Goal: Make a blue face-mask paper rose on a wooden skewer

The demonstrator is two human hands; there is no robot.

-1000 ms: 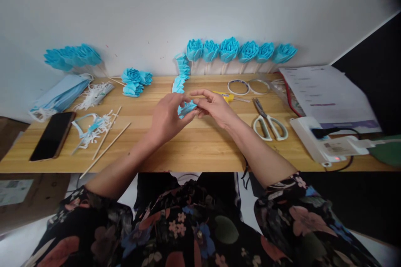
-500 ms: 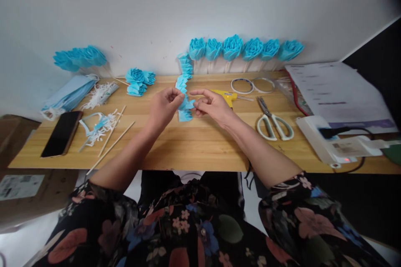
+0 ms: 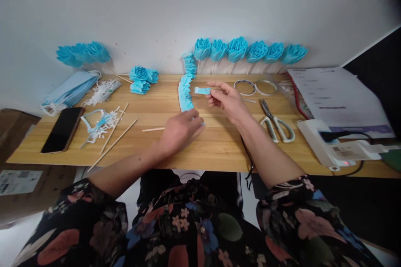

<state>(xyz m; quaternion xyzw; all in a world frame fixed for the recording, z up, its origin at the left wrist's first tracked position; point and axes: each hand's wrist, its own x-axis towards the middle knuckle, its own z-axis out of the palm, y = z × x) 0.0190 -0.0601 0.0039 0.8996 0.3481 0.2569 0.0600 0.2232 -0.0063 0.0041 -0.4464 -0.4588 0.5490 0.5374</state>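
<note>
My right hand (image 3: 228, 99) pinches a small light-blue fabric piece (image 3: 202, 91) between thumb and fingers, raised above the table. My left hand (image 3: 182, 130), palm down with fingers curled, is closed over a thin wooden stick (image 3: 153, 129). One end of that stick sticks out to the left, and a speck of blue shows by my fingertips. Just beyond my left hand lies a row of pleated blue pieces (image 3: 185, 91). The yellow glue gun is mostly hidden behind my right hand; only its nozzle (image 3: 249, 100) shows.
Several blue fabric flowers on sticks (image 3: 237, 49) lean against the wall. Scissors (image 3: 275, 121), tape rolls (image 3: 245, 87) and a power strip (image 3: 324, 144) lie to the right. On the left are a phone (image 3: 62, 130), face masks (image 3: 70, 89) and loose sticks (image 3: 112, 145).
My hands have come apart. The right one has moved right and up with a small blue piece; the left one has come down toward me onto the wooden stick, which now shows.
</note>
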